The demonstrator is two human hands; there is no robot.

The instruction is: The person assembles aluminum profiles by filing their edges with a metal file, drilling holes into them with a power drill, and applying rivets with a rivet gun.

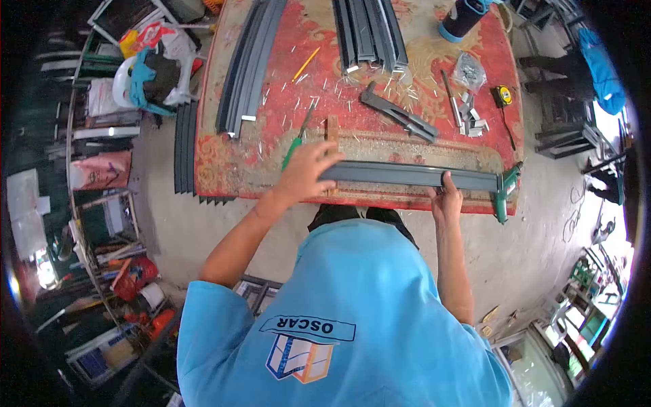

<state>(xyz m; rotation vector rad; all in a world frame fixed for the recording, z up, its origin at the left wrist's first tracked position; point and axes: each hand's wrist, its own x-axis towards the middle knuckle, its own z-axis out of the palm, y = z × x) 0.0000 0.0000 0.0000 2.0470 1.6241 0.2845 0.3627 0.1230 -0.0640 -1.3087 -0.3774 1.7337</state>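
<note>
A long grey metal profile point(400, 174) lies crosswise along the near edge of the worktable. My left hand point(305, 173) is at its left end, with fingers over the far side and the thumb by the near side. Toward the right part of the profile, my right hand point(446, 197) grips the near edge, thumb on top and fingers underneath. A green power tool point(502, 197) sits by the profile's right end. Just beyond my left hand are a green-handled screwdriver point(293, 150) and a brown wooden strip point(332, 129), partly covered by the profile.
On the red patterned table point(285, 88) lie stacked grey profiles point(251, 68), more profiles point(369, 34), a pencil point(306, 64), a dark long-handled tool point(399, 115), small metal pieces point(471, 115), a tape measure point(502, 95) and a bottle point(464, 19). Another person point(597, 71) stands at right.
</note>
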